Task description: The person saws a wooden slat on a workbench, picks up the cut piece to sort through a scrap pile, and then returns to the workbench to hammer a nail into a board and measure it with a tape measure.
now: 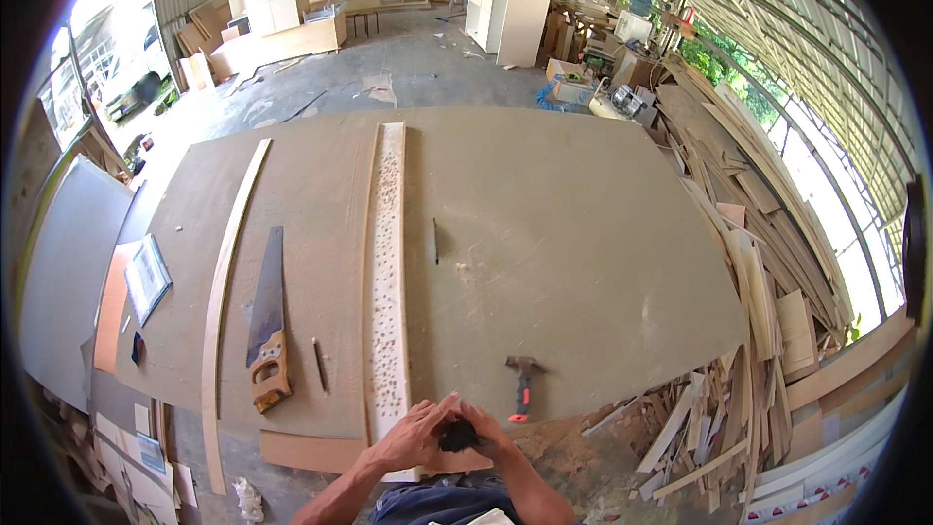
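Observation:
At the near edge of the big work board, my left hand point(413, 435) and my right hand point(494, 435) come together, fingers closed around a small black object point(458, 436). What kind of thing it is I cannot make out, as the fingers cover much of it. Just beneath and beyond my left hand runs a long white strip point(387, 233) dotted with brown specks, edged by a thin wooden batten. To the right of my hands lies a claw hammer point(524, 389) with a red and black handle.
Left of the strip lie a handsaw point(269, 331), a dark pencil-like stick point(319, 364) and a long pale batten point(233, 233). A thin dark rod point(435, 240) rests on the board point(554, 233). Wood offcuts point(768, 204) pile up at right; a white cabinet point(510, 17) stands behind.

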`<state>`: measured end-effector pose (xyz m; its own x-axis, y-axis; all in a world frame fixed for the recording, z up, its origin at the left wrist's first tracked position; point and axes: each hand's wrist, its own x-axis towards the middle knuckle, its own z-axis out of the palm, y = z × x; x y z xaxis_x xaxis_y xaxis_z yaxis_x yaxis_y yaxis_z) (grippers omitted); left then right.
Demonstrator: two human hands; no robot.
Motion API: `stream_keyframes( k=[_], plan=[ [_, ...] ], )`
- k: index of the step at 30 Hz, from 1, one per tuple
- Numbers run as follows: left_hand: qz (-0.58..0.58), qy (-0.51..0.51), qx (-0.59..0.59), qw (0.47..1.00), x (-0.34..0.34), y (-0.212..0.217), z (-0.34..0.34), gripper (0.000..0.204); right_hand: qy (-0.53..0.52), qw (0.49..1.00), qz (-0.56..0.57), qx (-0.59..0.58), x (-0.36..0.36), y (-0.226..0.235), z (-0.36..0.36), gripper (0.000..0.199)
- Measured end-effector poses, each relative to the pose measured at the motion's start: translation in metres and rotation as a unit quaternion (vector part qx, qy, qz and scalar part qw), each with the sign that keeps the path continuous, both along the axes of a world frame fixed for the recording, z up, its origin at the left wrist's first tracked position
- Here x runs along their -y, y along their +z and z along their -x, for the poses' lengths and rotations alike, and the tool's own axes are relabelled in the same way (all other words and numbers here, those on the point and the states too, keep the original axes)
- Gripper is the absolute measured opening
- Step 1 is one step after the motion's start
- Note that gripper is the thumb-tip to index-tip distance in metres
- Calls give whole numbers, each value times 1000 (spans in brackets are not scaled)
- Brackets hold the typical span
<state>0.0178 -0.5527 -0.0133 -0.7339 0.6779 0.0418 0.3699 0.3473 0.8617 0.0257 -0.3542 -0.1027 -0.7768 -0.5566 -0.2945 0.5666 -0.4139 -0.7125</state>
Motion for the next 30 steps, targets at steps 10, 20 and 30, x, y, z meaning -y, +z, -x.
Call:
stream_keyframes(
  k=[10,20,30],
  plan=[
    [-68,351,146,922,-122,-33,-10,30,-141,967,113,181,-74,-30,-1,41],
    [-136,469,300,819,-116,-30,7,24,-164,983,-43,74,-60,5,20,30],
    [-234,435,415,764,-99,-28,19,24,-126,983,-129,-38,-51,10,33,43]
  ],
)
